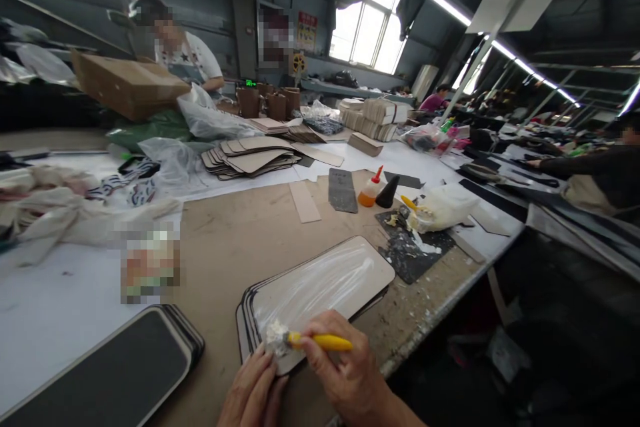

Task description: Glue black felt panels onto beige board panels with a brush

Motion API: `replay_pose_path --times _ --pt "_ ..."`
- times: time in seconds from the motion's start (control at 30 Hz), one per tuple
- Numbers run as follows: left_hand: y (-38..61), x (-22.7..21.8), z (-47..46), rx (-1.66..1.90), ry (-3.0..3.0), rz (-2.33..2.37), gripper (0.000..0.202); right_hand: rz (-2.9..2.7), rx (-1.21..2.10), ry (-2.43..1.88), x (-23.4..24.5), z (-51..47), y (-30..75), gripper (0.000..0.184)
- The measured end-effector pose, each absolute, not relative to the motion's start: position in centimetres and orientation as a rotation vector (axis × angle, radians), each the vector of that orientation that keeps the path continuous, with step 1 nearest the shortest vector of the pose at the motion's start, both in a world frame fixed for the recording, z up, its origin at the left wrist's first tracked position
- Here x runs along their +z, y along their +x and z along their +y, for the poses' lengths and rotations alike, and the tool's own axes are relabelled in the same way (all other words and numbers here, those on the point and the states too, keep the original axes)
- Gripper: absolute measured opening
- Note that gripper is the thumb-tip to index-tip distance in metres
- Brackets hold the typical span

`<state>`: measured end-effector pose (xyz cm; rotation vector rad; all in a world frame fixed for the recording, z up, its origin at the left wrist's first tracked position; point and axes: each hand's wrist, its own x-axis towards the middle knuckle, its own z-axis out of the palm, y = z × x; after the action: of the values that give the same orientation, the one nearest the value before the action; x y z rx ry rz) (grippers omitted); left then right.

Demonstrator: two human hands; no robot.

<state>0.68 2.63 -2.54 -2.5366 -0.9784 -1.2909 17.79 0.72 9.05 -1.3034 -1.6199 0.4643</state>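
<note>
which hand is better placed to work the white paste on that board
Right, likely: the right hand grips the yellow-handled tool, its tip in the white paste on the plastic-covered board. The left hand holds nothing and lies at the board's near corner, better suited to steadying.

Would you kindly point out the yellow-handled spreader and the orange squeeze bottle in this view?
Yellow-handled spreader (325, 342), head view, on the handle.
Orange squeeze bottle (369, 196), head view, on its lower body.
</note>
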Motion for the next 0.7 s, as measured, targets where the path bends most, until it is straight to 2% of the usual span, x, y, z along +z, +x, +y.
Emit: replay_pose_path --times 0.1,0.23,0.33,0.53,0.7 --pt "0.6 -2.3 2.1 -1.223 -2.59 -1.076 0.024 -1.488 0.393 -1.475 8.5 -0.3 21.8 0.015" --pt "0.6 -2.2 2.0 -1.236 -2.607 -1.055 0.026 -1.391 -0.089 -1.708 7.7 -0.2 30.1 0.019" --pt "0.6 -2.2 2.2 -1.265 -2.601 -1.039 0.024 -1.43 -0.3 -1.755 7.6 0.2 33.5 0.019" --pt "0.9 -1.6 1.6 -1.277 -2.587 -1.095 0.027 -1.716 -0.487 -1.687 7.6 -0.3 30.2 0.011" --pt "1.4 -0.7 0.9 -1.344 -2.556 -1.24 0.024 -1.876 -0.349 -1.445 7.9 -1.9 24.5 0.017"
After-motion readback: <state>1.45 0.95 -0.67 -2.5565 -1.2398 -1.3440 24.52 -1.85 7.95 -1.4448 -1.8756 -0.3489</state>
